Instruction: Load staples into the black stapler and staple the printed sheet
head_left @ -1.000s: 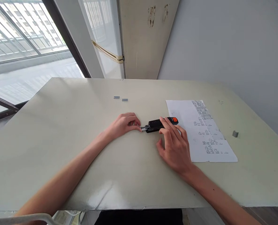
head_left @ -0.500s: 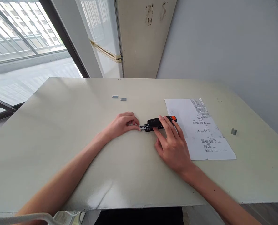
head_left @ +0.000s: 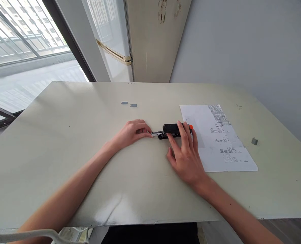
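A black stapler with an orange rear end lies across the middle of the table, its narrow metal magazine sticking out to the left. My right hand rests over the black body, fingertips on its top and near side, thumb apart from it. With thumb and fingers pinched together, my left hand grips the left tip of the magazine. Its fingers hide that tip and anything small held there.
Two short strips of staples lie beyond my left hand. A printed sheet of paper lies at the right, partly under my right hand and the stapler's rear. Farther right sits a small grey piece. The pale table extends around everything.
The stapler's black body has shifted slightly right relative to my left hand, and a little more of the metal magazine shows. My right hand's fingers have moved along the body.
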`<state>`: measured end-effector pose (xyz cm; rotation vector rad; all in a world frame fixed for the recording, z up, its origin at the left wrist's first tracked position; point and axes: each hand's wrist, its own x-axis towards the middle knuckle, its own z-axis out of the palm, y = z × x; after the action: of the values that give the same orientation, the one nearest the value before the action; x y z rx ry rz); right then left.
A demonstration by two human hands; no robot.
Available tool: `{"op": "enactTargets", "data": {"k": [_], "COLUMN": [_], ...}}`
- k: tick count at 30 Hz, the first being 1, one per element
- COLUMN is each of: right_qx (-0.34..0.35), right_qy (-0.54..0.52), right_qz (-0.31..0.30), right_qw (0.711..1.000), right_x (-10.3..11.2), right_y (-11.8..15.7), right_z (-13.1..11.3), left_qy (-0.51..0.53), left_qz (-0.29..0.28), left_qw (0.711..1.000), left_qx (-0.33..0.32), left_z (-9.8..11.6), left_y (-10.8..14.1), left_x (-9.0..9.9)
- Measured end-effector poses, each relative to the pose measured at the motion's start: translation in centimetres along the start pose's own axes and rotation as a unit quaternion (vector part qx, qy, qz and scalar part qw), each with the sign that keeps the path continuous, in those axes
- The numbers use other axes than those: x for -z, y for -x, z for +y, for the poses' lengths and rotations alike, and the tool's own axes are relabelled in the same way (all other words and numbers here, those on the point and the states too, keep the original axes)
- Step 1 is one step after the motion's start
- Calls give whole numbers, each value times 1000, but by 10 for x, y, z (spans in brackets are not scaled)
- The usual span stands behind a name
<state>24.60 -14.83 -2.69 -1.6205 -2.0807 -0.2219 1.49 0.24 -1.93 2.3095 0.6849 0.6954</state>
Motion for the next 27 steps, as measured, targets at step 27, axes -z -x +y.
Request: {"op": "enactTargets", "data": {"k": [27], "right_qx": [7], "right_qy": [8], "right_qz": [13], "right_qw": [1000], "right_x": [2], "right_y": [0], "right_z": [6], "left_qy": [-5], "left_qz": [1], "left_qw": [999], "left_qx": [-45], "left_z": [6], "left_y": [0], "left_x": [-2]}}
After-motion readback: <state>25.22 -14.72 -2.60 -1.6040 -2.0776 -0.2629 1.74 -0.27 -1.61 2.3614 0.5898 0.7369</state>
